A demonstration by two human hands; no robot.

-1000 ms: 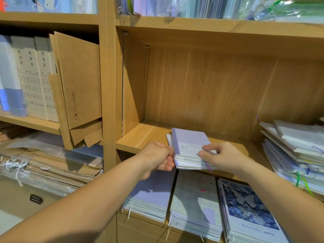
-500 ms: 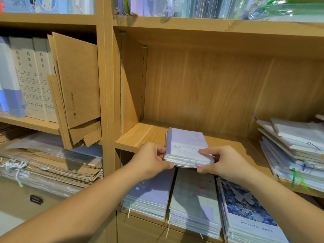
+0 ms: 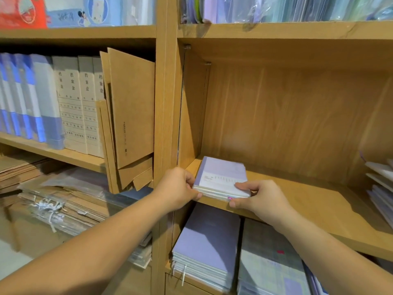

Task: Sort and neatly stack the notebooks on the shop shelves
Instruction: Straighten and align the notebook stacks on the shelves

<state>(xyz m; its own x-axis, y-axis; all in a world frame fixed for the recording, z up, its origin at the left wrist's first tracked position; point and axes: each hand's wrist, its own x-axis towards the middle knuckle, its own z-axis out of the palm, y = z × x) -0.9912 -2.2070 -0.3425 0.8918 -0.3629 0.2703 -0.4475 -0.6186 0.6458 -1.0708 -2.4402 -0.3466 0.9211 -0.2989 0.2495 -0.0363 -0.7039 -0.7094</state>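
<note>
I see both hands on the small stack of lilac notebooks. It lies flat at the front left of the middle shelf, close to the upright side panel, with its near edge at the shelf lip. My left hand grips the stack's near left corner, fingers curled over the top and thumb against the front edge. My right hand pinches the near right corner, forefinger laid flat on the top cover and thumb pressed against the page edges below (a pink tab shows just beside that thumb). The top cover is lilac with a pale printed panel toward me.

On the shelf below, a larger lilac stack sits under the hands, and a grey-green stack lies just beside it on the right. At the far right of the middle shelf a loose pile of pale notebooks fans out unevenly, well apart from the held stack. In the left bay, brown card folders lean against cream file boxes, with blue binders further left.
</note>
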